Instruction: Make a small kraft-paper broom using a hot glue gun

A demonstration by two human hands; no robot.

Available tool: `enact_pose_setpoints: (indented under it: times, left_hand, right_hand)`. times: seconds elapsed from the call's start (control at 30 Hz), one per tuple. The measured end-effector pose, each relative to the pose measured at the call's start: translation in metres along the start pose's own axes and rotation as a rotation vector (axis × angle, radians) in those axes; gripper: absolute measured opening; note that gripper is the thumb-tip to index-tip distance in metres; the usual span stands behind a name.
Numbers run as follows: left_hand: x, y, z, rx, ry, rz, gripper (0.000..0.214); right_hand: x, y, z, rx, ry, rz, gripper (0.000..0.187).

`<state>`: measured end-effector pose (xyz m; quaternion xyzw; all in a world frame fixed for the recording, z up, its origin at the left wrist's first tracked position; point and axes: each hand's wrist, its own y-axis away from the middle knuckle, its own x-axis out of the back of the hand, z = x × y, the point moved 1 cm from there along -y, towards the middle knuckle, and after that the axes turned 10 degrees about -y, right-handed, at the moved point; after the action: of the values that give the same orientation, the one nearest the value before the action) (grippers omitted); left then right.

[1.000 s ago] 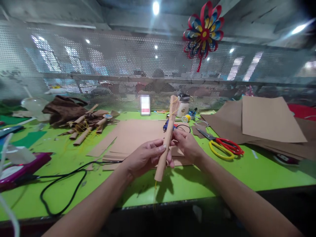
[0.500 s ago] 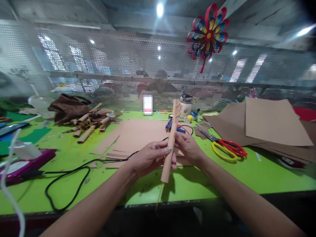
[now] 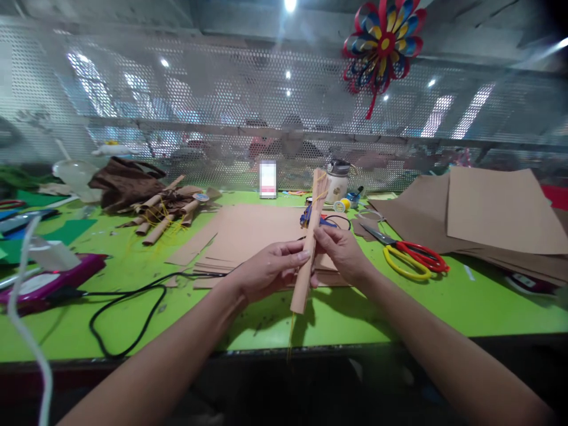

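A roll of brown paper (image 3: 304, 283) is held tilted over the front part of the table, its far end leaning slightly right. Yellow string wraps its upper part, and a loose strand (image 3: 291, 334) dangles from the lower end. My left hand (image 3: 268, 269) grips the roll from the left, thumb lying on its front. From the right, my right hand (image 3: 341, 253) pinches its edge about halfway up. Behind the roll, partly hidden, is a blue tool (image 3: 327, 222) with a black cord. Flat brown paper sheets (image 3: 252, 234) lie stacked beyond my hands.
Scissors with red and yellow handles (image 3: 406, 260) lie at right, near large brown sheets (image 3: 492, 213). Several finished-looking paper rolls (image 3: 158, 229) with yellow string sit at left. A black cable (image 3: 95, 322) loops from a purple power strip (image 3: 66, 278). A jar (image 3: 338, 182) stands behind.
The view has tipped down a little, so things sit higher or lower in frame together. Both hands keep their hold on the paper roll, with little visible change.
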<state>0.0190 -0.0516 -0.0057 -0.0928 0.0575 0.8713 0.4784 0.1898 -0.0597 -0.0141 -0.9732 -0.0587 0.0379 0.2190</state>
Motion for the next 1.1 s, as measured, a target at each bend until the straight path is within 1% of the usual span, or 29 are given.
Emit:
enact_pose_setpoints:
  times: [0.1,0.17,0.2,0.27,0.33,0.37,0.43,0.53,0.63,0.7,0.77,0.87,0.93,0.97,1.03,1.1]
  left_hand:
    - [0.001,0.0,0.0,0.005,-0.003,0.004,0.027]
    - [0.002,-0.002,0.0,-0.008,0.022,0.01,0.026]
    - [0.002,-0.003,-0.001,-0.017,0.037,0.013,0.025]
    - [0.003,-0.005,-0.001,-0.037,0.067,0.027,0.023]
    - [0.004,-0.008,-0.002,-0.067,0.086,0.057,0.022]
    - [0.005,-0.008,-0.002,-0.082,0.089,0.072,0.021]
    - [0.006,-0.009,-0.002,-0.119,0.091,0.103,0.021]
    - [0.007,-0.009,0.0,-0.158,0.084,0.161,0.02]
    - [0.01,-0.008,0.004,-0.203,0.082,0.244,0.021]
    - [0.014,-0.007,0.006,-0.251,0.101,0.318,0.02]
    - [0.017,-0.006,0.008,-0.296,0.124,0.394,0.019]
    - [0.02,-0.006,0.009,-0.317,0.135,0.455,0.017]
    - [0.02,-0.007,0.009,-0.313,0.123,0.477,0.016]
    - [0.02,-0.007,0.008,-0.313,0.114,0.489,0.016]
    - [0.021,-0.009,0.007,-0.321,0.097,0.509,0.015]
    - [0.021,-0.011,0.005,-0.332,0.081,0.521,0.015]
  right_hand:
    - [0.0,0.0,-0.002,0.015,0.089,-0.009,0.038]
    - [0.0,0.002,-0.004,0.089,0.218,0.035,0.037]
    - [0.001,0.003,-0.005,0.168,0.318,0.077,0.036]
    - [0.001,0.006,-0.007,0.385,0.52,0.18,0.033]
    - [0.001,0.01,-0.01,0.573,0.63,0.257,0.027]
    - [0.001,0.011,-0.012,0.627,0.641,0.274,0.024]
    - [0.0,0.013,-0.013,0.668,0.628,0.286,0.02]
    - [0.0,0.011,-0.011,0.609,0.591,0.305,0.017]
    - [0.001,0.007,-0.003,0.41,0.453,0.296,0.014]
    - [0.0,0.006,0.002,0.28,0.356,0.231,0.019]
    - [-0.002,0.007,0.005,0.203,0.303,0.139,0.027]
    - [-0.009,0.01,0.006,0.141,0.274,0.011,0.042]
    - [-0.013,0.012,0.005,0.127,0.275,-0.046,0.049]
    - [-0.015,0.013,0.004,0.129,0.28,-0.062,0.049]
    - [-0.018,0.015,0.002,0.155,0.323,-0.088,0.042]
    - [-0.02,0.016,0.002,0.194,0.423,-0.119,0.033]
